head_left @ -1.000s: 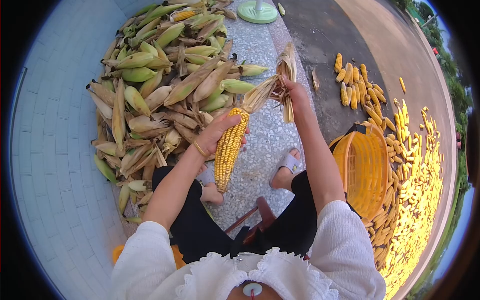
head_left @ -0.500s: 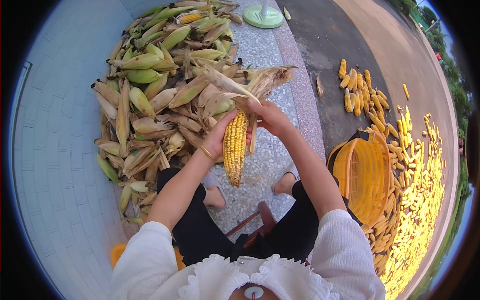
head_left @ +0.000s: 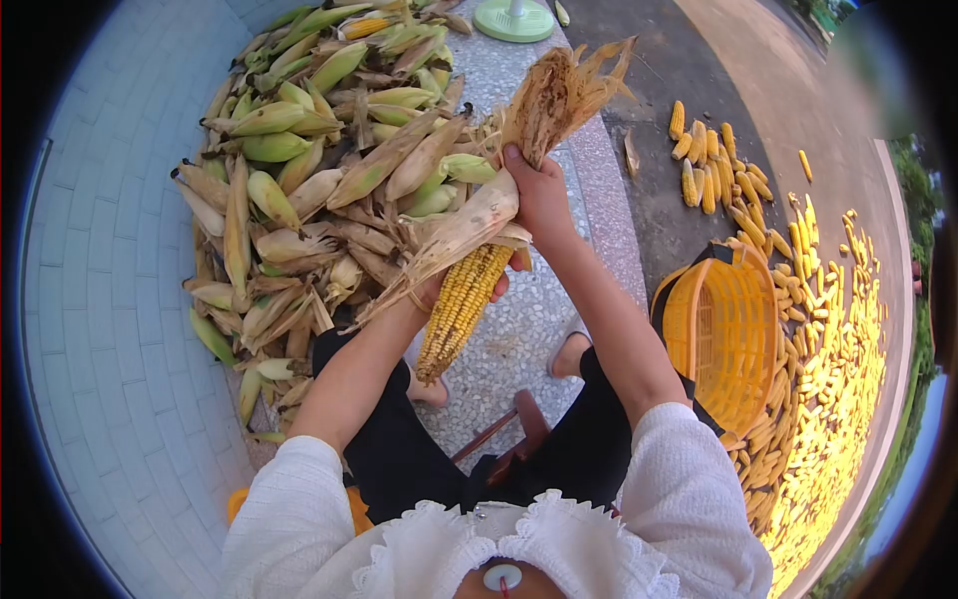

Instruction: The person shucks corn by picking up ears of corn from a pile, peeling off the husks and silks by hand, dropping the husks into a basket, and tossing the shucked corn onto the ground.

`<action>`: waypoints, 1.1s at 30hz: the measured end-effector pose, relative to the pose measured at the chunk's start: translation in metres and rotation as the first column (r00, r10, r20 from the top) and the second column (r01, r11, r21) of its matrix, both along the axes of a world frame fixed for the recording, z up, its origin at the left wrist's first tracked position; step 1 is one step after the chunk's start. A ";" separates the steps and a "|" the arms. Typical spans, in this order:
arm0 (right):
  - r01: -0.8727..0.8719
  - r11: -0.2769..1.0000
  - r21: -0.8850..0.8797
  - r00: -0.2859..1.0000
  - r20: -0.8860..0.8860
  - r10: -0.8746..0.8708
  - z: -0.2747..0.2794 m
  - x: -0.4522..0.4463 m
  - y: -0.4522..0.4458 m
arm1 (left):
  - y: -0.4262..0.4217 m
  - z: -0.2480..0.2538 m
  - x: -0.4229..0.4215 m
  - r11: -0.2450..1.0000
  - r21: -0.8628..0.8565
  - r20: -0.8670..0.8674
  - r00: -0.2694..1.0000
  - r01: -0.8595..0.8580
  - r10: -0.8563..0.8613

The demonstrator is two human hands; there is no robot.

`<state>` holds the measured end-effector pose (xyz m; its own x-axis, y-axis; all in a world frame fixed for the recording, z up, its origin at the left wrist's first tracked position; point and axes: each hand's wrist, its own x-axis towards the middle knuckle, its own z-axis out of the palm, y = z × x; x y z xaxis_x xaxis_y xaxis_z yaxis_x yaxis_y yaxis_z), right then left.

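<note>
A yellow ear of corn [head_left: 465, 304] hangs tilted in front of me, its tip toward my lap and its kernels bare. My left hand [head_left: 430, 292] is wrapped round it from behind; fingertips show at its right side, while the rest is partly covered by a loose flap of husk [head_left: 454, 232]. My right hand [head_left: 544, 200] is closed on the dry, peeled-back husk [head_left: 549, 100] just above the cob, thumb on top. That husk fans out upward, and the other flap lies down across my left wrist.
A heap of unhusked ears [head_left: 299, 190] lies at left against the tiled wall [head_left: 110, 299]. An orange basket [head_left: 733, 339] stands by my right knee. Many husked cobs [head_left: 818, 409] are spread on the ground at right. A pale green round base [head_left: 513, 20] stands ahead.
My right hand has moved up with the husk, which now points upward. A husk flap has swung down over my left hand, and the cob has tilted with its tip toward the left.
</note>
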<state>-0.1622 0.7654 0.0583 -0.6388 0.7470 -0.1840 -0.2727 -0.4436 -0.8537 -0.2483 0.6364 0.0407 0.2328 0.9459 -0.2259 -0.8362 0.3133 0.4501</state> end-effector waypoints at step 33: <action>0.426 0.703 0.569 0.649 0.350 -0.676 -0.043 0.135 0.105 | -0.009 -0.028 -0.036 0.936 -0.269 -0.259 0.953 -0.228 0.158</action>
<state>-0.0276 0.8708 0.0155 0.0194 0.9977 0.0648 0.1723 0.0605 -0.9832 -0.2846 0.6278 0.0130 -0.0391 0.8509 -0.5239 -0.7782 0.3030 0.5501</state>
